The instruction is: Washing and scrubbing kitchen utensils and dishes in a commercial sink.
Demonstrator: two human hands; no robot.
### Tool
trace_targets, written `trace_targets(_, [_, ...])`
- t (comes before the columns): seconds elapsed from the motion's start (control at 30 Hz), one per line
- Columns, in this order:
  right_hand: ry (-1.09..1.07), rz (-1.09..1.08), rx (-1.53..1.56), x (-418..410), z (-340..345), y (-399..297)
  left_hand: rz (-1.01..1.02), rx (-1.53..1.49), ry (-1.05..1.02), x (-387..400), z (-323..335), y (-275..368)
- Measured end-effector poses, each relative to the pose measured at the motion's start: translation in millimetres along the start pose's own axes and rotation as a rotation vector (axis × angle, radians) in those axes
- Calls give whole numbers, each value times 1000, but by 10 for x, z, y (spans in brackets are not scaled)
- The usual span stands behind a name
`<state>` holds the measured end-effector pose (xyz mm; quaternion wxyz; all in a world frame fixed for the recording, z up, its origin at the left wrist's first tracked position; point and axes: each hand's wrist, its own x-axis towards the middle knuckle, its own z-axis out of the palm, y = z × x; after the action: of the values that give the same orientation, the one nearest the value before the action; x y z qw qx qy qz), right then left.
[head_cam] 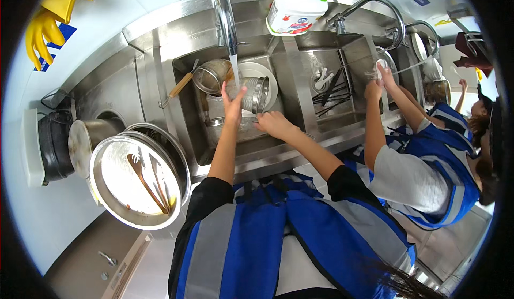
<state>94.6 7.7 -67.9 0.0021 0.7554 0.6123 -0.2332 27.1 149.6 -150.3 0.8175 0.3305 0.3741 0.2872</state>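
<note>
Water from the chrome faucet (225, 13) runs down by my left hand (233, 106), whose spread thumb and fingers hold the basket of a wire-mesh strainer (257, 94) with a metal rim. My right hand (277, 125) is closed around what looks like the strainer's handle; a thin metal loop (309, 136) shows beyond the wrist. Behind the basket, a white plate (270, 74) lies in the steel sink (292, 114). Another strainer with a wooden handle (181, 85) leans over the sink's left edge. A further metal-rimmed item (215, 121) sits low in the basin, partly hidden.
Left of the sink, a large steel bowl (120, 178) holding wooden utensils rests on other bowls near a metal pot (82, 148). A white jug (297, 9) stands on the back ledge. At right, a co-worker's hands (379, 82) work over the neighbouring basin (333, 114), which contains black sticks and white spoons.
</note>
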Motion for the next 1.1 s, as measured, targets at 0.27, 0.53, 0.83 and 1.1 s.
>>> trace_targets(0.27, [202, -53, -134, -60, 132, -84, -169, -75, 165, 344, -293, -251])
trace_targets(0.53, [169, -21, -170, -165, 96, -166, -328, 115, 143, 156, -191, -168])
trace_targets(0.83, [156, -18, -230, -185, 211, -94, -470, 47, 265, -46, 10, 10])
trace_targets(1.1, [150, -53, -318, -245, 365, -59, -571, -92, -27, 41, -301, -120])
